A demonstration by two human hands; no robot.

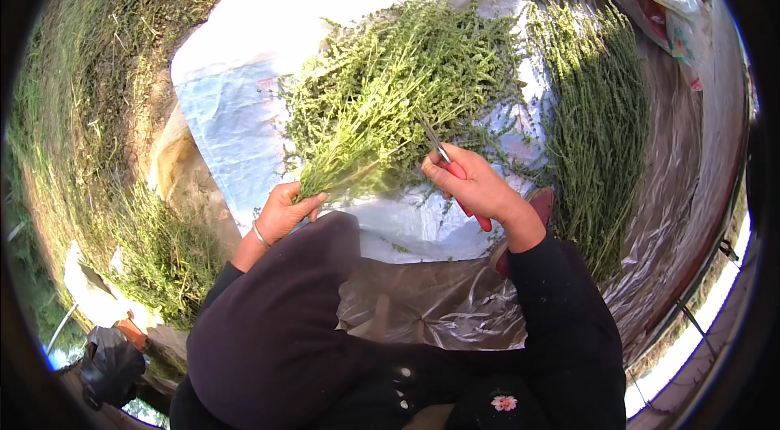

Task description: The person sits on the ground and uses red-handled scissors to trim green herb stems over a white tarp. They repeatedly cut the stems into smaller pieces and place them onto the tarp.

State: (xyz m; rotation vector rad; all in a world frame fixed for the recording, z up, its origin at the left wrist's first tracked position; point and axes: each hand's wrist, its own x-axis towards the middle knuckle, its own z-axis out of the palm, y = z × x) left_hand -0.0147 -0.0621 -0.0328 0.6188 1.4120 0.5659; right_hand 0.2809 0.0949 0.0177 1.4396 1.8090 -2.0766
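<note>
My left hand (285,211), with a bracelet at its wrist, grips a bunch of green leafy stems (341,156) by their lower ends. The bunch fans out up and to the right, over a heap of similar cut stems (463,58). In my right hand (475,186) are scissors (456,169) with red handles. Their metal blades point up and left toward the stems and look nearly closed. The heap lies on a white and blue woven plastic sheet (228,113).
A long pile of aligned stems (600,119) lies at the right, beside brown plastic film (664,156). More stems (167,253) lie at the lower left, near a black plastic bag (113,363). Dry grass and soil (122,52) border the sheet on the left. A red shoe (541,206) shows by my right forearm.
</note>
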